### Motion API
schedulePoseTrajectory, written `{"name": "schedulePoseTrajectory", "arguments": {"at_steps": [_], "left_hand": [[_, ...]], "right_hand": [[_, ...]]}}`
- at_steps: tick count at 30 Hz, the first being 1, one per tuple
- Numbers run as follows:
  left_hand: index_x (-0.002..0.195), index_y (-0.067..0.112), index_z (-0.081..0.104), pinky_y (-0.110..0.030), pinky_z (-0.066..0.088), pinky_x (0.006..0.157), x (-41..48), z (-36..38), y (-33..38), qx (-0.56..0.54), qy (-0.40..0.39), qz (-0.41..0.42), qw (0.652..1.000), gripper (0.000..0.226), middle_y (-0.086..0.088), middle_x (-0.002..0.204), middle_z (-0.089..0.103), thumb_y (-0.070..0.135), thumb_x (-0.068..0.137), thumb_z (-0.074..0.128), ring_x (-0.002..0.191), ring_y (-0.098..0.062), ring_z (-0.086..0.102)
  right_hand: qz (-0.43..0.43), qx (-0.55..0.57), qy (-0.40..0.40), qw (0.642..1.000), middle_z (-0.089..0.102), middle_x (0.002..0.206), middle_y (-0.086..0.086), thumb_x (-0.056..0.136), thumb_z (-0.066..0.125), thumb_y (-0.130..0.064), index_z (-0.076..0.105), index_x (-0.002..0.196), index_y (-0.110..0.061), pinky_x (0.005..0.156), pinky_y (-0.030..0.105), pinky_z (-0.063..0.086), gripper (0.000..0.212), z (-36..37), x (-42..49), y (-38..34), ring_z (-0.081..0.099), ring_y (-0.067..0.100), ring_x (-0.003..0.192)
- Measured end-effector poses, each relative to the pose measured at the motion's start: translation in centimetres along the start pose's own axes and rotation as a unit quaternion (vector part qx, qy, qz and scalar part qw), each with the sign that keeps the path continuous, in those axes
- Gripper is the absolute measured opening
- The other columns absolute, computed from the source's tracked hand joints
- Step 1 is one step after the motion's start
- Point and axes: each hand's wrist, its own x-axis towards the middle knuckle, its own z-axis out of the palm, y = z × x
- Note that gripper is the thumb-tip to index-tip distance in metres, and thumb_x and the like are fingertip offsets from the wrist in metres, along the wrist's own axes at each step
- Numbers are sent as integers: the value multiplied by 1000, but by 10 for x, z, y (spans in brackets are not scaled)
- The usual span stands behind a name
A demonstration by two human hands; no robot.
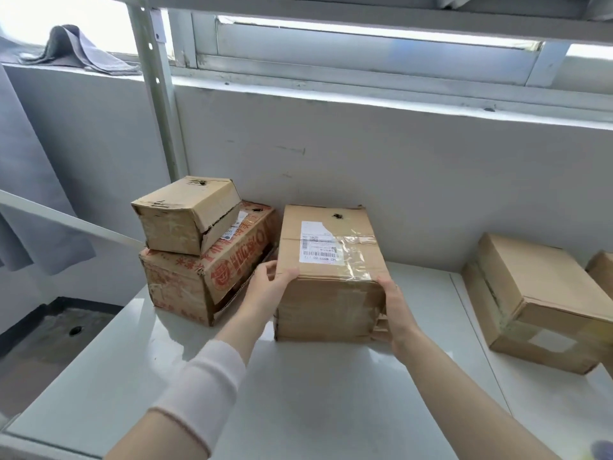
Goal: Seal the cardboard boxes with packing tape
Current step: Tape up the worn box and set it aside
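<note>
Shelf: white shelf board [298, 393] carries every box, wall right behind.
Centre: labelled box [331, 260] sits mid-shelf, clear tape across its top.
Right: plain box [537, 303], well apart.
Left: red-printed box [205, 280] just beside, dented small box [185, 214] stacked on top.
Left hand [268, 287]: fingers curled over the labelled box's near left edge.
Right hand [396, 310]: wrapped round its near right corner.
</note>
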Motion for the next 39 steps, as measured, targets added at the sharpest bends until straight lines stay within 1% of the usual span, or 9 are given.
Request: {"name": "schedulePoseTrajectory", "arguments": {"at_steps": [5, 10, 13, 17, 22, 25, 28, 33, 39], "left_hand": [[130, 22, 50, -28, 45, 76, -67, 25, -15, -41, -42, 4, 998, 59, 0, 120, 61, 43, 78, 69, 106, -16, 59], [121, 28, 47, -20, 46, 63, -125, 39, -23, -96, -99, -18, 990, 66, 5, 115, 64, 46, 61, 66, 93, -4, 65], [118, 29, 43, -25, 45, 70, -145, 41, -31, -112, -130, -32, 985, 62, 16, 91, 72, 44, 62, 66, 80, 3, 66], [121, 34, 42, -29, 43, 77, -157, 40, -37, -92, -147, -26, 984, 76, 23, 90, 69, 58, 54, 68, 83, 5, 65], [132, 33, 42, -28, 44, 84, -154, 40, -32, -91, -162, -17, 982, 85, 19, 106, 69, 65, 57, 65, 99, 2, 63], [137, 34, 40, -26, 43, 86, -154, 42, -29, -98, -187, -10, 977, 81, 16, 118, 65, 62, 65, 64, 107, 1, 60], [137, 34, 39, -25, 45, 83, -153, 44, -29, -97, -188, -9, 977, 82, 15, 113, 67, 53, 63, 67, 102, -1, 62], [137, 36, 37, -33, 46, 92, -153, 44, -33, -92, -185, -18, 978, 90, 8, 120, 64, 55, 54, 67, 112, -12, 58], [139, 37, 33, -36, 45, 97, -155, 48, -30, -83, -185, -20, 979, 94, 5, 123, 59, 56, 52, 65, 114, -15, 54]], "right_hand": [[-29, -4, 12, 1000, 63, 104, -2, 65, 48, -63, 60, 95, -38, 83, 39, 48, 42, -52, -63, 13, 59, 21, 98], [-25, 16, 1, 1000, 63, 98, -4, 87, 49, -49, 60, 104, -39, 80, 38, 49, 23, -97, -111, 37, 61, 17, 92], [-11, 15, -5, 1000, 63, 99, -6, 88, 48, -46, 59, 110, -38, 75, 33, 49, 25, -113, -132, 45, 62, 17, 94], [-18, -18, -6, 1000, 61, 113, -11, 79, 52, -57, 50, 125, -32, 79, 25, 44, 53, -128, -150, 48, 58, 9, 105], [-56, -111, 40, 991, 31, 145, -9, 62, 48, -81, 37, 137, -36, 114, 43, 20, 88, -145, -148, 45, 22, 11, 138], [-8, -71, -41, 997, 9, 156, -14, 61, 47, -87, 16, 146, -40, 116, 49, 8, 102, -145, -146, 43, 5, 11, 144], [16, -46, -89, 995, 14, 156, -14, 52, 42, -94, 17, 146, -42, 116, 54, 4, 110, -144, -147, 44, 5, 13, 145], [-11, -134, -24, 991, -1, 159, -4, 46, 24, -100, 19, 148, -37, 112, 54, -12, 120, -144, -144, 43, -24, 18, 142], [14, -56, -32, 998, 30, 151, -7, 57, 40, -81, 28, 145, -32, 114, 53, 20, 102, -147, -147, 40, 26, 17, 139]]}}
